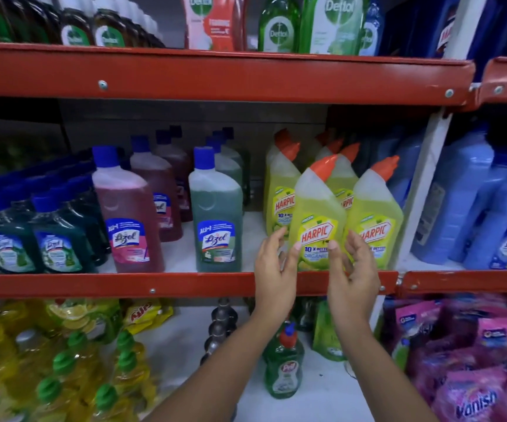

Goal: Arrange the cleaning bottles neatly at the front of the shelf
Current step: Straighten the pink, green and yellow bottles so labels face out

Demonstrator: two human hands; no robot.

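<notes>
A yellow-green Harpic bottle (317, 208) with an orange angled cap stands upright at the front edge of the middle shelf (185, 284). My left hand (275, 269) cups its lower left side, thumb on the label. My right hand (352, 269) cups its lower right side, thumb on the label too. A second Harpic bottle (377, 214) stands touching it on the right, and several more Harpic bottles (281, 190) stand behind. Left of them, a green Lizol bottle (215, 214) and a pink Lizol bottle (130, 214) stand at the front.
Small dark green Lizol bottles (33, 233) fill the shelf's left end. Blue bottles (459, 202) stand beyond the white upright (419, 190) on the right. Dettol bottles (279, 25) sit on the shelf above. Yellow bottles (33, 360), a green dish-soap bottle (282, 367) and pink Vanish pouches (474, 391) lie below.
</notes>
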